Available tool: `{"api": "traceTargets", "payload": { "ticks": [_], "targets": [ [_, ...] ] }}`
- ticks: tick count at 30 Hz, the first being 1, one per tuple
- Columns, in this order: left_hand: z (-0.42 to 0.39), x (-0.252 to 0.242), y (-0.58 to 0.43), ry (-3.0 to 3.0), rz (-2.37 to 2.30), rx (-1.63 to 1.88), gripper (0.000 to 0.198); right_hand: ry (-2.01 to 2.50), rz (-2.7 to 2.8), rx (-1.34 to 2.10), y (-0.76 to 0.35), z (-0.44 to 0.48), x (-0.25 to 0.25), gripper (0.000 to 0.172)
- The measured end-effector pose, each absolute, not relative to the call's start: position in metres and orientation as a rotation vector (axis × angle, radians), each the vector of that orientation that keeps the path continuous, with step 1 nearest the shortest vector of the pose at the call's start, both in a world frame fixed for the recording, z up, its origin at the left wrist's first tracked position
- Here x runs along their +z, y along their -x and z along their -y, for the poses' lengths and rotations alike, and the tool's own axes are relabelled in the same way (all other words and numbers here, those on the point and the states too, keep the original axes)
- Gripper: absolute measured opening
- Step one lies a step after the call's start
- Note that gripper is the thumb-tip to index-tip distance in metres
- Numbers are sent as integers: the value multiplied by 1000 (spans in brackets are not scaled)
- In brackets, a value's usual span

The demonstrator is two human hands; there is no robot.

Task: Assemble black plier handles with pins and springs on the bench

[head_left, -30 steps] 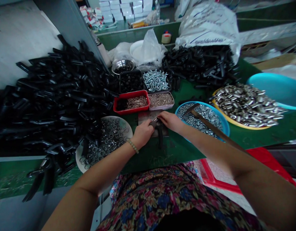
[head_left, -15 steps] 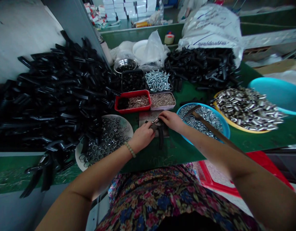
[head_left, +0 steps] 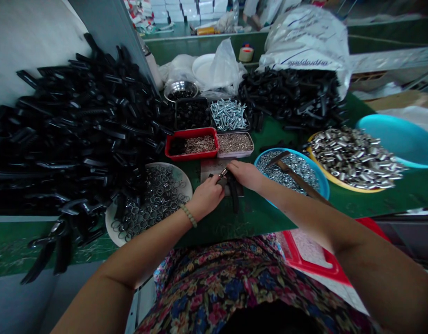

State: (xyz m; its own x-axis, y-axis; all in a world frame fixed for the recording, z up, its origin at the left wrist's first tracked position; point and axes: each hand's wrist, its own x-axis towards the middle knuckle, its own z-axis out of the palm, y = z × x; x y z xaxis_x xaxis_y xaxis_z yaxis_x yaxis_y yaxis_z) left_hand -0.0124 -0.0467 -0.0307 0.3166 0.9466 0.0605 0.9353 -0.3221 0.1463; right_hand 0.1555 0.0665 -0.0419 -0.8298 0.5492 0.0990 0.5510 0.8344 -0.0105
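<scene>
My left hand [head_left: 207, 197] and my right hand [head_left: 245, 175] meet over a black plastic clamp [head_left: 232, 191], whose handles point toward me. My left hand wraps its head, and my right fingertips press beside a small shiny metal part [head_left: 223, 172] at its tip. The hands hide most of the clamp's jaw. Beneath it lies a dark metal plate [head_left: 212, 168] on the green workbench [head_left: 256, 220]. A white plate of metal rings [head_left: 181, 178] stands left of my left hand. A blue bowl of small nuts [head_left: 325, 181] with a wooden-handled hammer [head_left: 297, 180] stands right of my right hand.
Heaps of black clamps [head_left: 71, 139] [head_left: 290, 95] rise left and far ahead, beside a white sack [head_left: 308, 41]. Ahead stand a red tray [head_left: 191, 155], parts trays, and a steel bowl [head_left: 181, 90]. A yellow tray of metal sleeves [head_left: 353, 157] and a cyan basin [head_left: 398, 139] stand right.
My hands stay together on the clamp, with my left hand slightly closer to its tip. The view has drifted a little, shifting the surrounding objects slightly in the frame.
</scene>
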Motion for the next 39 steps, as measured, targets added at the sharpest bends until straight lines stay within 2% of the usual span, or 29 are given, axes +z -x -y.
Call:
{"api": "traceTargets", "payload": {
  "ticks": [20, 25, 32, 39],
  "targets": [
    [49, -35, 14, -2436, -1773, 240, 27, 1010, 2549, 430, -157, -81, -51, 17],
    [48, -35, 14, -2428, -1782, 225, 28, 993, 2618, 356, -156, -81, -49, 19],
    [48, -35, 13, -2454, -1790, 208, 28, 992, 2926, -11, -149, -60, -36, 17],
    [49, -34, 13, -2464, -1802, 197, 24, 988, 2799, 248, -159, -66, -30, 32]
  ]
}}
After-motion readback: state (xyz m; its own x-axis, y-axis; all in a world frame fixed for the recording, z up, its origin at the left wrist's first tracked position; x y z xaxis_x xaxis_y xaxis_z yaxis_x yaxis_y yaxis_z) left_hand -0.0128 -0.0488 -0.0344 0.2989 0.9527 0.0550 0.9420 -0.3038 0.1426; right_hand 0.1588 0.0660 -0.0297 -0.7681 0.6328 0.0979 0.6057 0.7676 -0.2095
